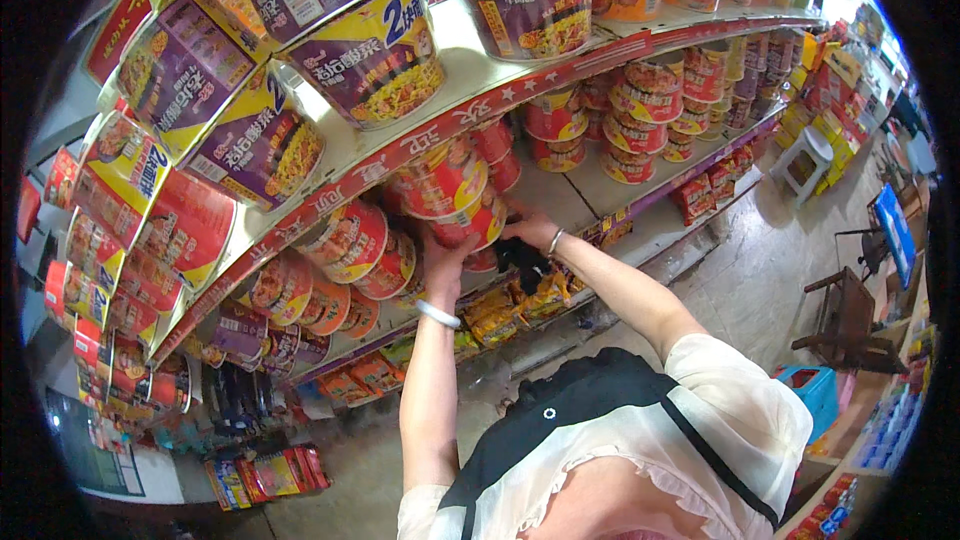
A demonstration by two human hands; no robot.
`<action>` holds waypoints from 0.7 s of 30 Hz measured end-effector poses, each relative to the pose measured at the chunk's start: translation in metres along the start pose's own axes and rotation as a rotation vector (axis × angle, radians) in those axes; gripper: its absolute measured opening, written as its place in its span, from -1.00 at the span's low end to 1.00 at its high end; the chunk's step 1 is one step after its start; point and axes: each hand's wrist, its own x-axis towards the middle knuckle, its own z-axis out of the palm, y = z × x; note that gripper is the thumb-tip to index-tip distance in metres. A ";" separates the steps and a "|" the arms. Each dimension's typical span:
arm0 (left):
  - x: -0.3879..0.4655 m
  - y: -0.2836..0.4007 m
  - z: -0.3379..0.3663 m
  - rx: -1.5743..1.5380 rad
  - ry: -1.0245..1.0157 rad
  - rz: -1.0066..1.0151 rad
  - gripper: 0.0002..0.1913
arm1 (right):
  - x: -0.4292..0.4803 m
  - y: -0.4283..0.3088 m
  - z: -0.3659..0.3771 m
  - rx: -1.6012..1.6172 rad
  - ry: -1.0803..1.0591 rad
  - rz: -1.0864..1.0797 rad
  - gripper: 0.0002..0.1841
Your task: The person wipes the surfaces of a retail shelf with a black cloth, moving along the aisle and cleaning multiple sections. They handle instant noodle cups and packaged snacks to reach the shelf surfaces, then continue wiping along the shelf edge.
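Observation:
Two stacked red-and-yellow instant noodle tubs lean toward me at the front of the middle shelf. My left hand grips the bottom tub from below and the side, a pale bangle on the wrist. To the right of the stack is my right hand, its fingers partly hidden behind the tub. A black cloth hangs from this hand in front of the shelf edge. More red noodle tubs stand stacked to the left, and others stand farther back on the right.
Above, an upper shelf with a red printed edge strip holds large purple noodle tubs. Bagged noodles lie on the lower shelf. On the floor at right are a white plastic stool, a brown wooden chair and a blue stool.

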 end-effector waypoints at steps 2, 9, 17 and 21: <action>0.006 -0.004 -0.015 -0.004 -0.041 0.023 -0.17 | 0.003 0.000 0.012 0.135 -0.069 -0.158 -0.31; -0.005 0.000 -0.023 -0.098 0.023 -0.153 -0.06 | 0.008 0.011 0.017 0.061 -0.069 -0.085 -0.35; -0.081 0.008 0.012 0.069 0.319 0.112 -0.24 | -0.071 0.003 -0.087 0.212 0.234 -0.040 -0.31; -0.105 -0.011 0.070 0.100 0.022 -0.005 -0.24 | -0.107 -0.001 -0.176 0.157 0.558 -0.016 -0.23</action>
